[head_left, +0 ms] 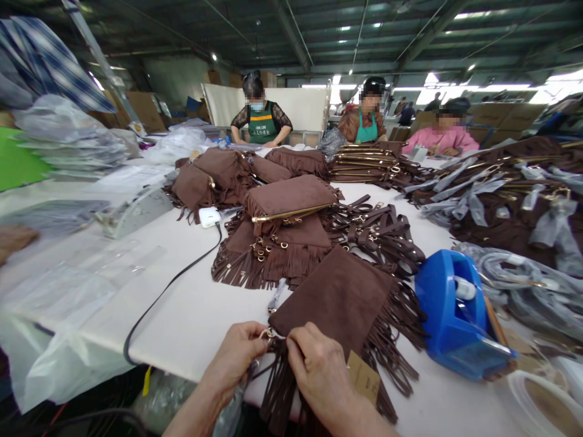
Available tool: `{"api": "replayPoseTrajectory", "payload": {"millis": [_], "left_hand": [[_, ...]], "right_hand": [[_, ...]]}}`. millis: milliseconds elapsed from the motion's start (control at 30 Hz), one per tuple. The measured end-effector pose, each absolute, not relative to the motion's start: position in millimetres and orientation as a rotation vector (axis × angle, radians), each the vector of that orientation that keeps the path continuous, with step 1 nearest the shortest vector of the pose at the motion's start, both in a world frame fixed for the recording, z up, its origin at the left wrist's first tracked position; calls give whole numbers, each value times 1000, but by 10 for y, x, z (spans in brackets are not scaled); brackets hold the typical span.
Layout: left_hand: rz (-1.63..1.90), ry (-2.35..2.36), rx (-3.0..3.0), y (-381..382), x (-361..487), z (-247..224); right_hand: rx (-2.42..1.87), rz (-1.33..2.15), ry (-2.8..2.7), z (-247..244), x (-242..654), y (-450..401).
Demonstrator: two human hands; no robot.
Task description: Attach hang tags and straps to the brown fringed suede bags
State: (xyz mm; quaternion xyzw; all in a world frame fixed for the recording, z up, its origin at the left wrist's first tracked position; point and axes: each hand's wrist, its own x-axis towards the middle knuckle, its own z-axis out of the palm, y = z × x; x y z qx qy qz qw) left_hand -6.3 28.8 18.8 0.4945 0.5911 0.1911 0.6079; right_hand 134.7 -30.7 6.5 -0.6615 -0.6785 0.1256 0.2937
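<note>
A brown suede fringed bag lies flat at the table's front edge, its fringe spread to the right and below. My left hand pinches a small metal clasp at the bag's near left corner. Right beside it, my right hand has thumb and finger closed on that same corner; what lies under the fingertips is partly hidden. A tan cardboard tag hangs over the fringe by my right wrist. Just above the clasp lies a plastic-wrapped zipper pull.
A blue tape dispenser stands at right, near a roll of tape. Brown bags and straps are piled behind. A black cable runs to a white device. Another person's hand shows at left; co-workers sit opposite.
</note>
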Motion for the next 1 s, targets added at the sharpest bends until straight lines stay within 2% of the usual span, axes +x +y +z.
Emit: {"api": "replayPoseTrajectory", "payload": {"millis": [467,800,1000], "left_hand": [[357,1355,1355,456,-66,182],[201,1356,1526,574,-65,230],[74,1334,1630,676,-62,313]], "right_hand": [[-1861,322,-1916,154,1353,-200],[-1965,491,-2035,415,1381,-24],[-1947,709,-2006,532,1436,165]]}}
